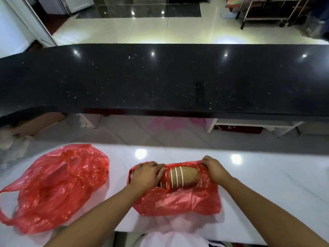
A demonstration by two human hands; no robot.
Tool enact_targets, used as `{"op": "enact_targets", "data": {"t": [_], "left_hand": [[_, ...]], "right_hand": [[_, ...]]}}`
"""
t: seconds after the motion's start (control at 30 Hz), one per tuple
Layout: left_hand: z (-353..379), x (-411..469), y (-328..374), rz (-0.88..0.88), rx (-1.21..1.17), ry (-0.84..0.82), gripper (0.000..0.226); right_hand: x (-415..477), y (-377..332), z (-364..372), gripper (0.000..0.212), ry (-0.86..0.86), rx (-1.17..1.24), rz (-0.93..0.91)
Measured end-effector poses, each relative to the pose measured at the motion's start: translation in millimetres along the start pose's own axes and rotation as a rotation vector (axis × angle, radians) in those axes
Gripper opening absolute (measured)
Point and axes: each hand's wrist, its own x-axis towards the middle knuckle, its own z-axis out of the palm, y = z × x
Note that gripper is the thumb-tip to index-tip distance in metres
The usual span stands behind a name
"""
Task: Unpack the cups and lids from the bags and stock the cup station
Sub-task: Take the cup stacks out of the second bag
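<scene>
A red plastic bag (178,200) lies on the white counter (267,184) in front of me. Its mouth is pulled apart and shows a stack of brown ribbed paper cups (185,176) with white rims, lying on its side. My left hand (147,174) grips the bag's left edge beside the cups. The bag's right edge is pinched by my right hand (213,168). A second red plastic bag (53,186) lies crumpled at the left, with dark contents that I cannot make out.
A long black stone ledge (160,79) runs across above the white counter. Under it are shelves with pink plastic (167,123) and a red box (236,130). Beyond lie a glossy tiled floor and a metal trolley (263,13).
</scene>
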Motion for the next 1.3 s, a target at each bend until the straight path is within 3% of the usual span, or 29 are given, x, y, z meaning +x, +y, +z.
{"op": "enact_targets", "data": {"t": [0.13, 0.3, 0.47, 0.73, 0.83, 0.9, 1.03, 1.1, 1.17, 1.23, 1.3], "left_hand": [[6, 5, 2, 0.036, -0.022, 0.061, 0.044], [8, 5, 5, 0.044, 0.007, 0.136, 0.043], [10, 5, 5, 0.053, 0.039, 0.178, 0.042], [16, 0, 5, 0.078, 0.121, 0.214, 0.037], [17, 1, 6, 0.050, 0.130, 0.202, 0.039], [18, 1, 6, 0.043, 0.133, 0.193, 0.040], [16, 1, 6, 0.071, 0.118, 0.183, 0.041], [16, 1, 7, 0.094, 0.122, 0.175, 0.043], [16, 3, 8, 0.121, 0.151, 0.166, 0.045], [15, 7, 7, 0.137, 0.189, 0.181, 0.045], [13, 13, 5, 0.136, 0.211, 0.182, 0.044]], "right_hand": [[-7, -9, -26, 0.030, 0.155, 0.102, 0.038], [-24, -19, -21, 0.016, 0.008, 0.127, 0.067], [-27, -6, -14, 0.009, 0.109, 0.285, 0.147], [-43, 13, 33, 0.032, 0.189, -0.037, -0.054], [-47, 17, 33, 0.030, 0.172, -0.131, -0.073], [-51, 24, 31, 0.034, 0.215, -0.097, -0.160], [-60, 10, 9, 0.040, 0.405, 0.002, -0.111], [-58, -13, -2, 0.044, 0.344, -0.117, -0.220], [-51, -34, -6, 0.053, 0.129, -0.280, -0.318], [-43, -49, -7, 0.065, -0.063, -0.408, -0.309], [-37, -59, -7, 0.078, -0.152, -0.477, -0.281]]}}
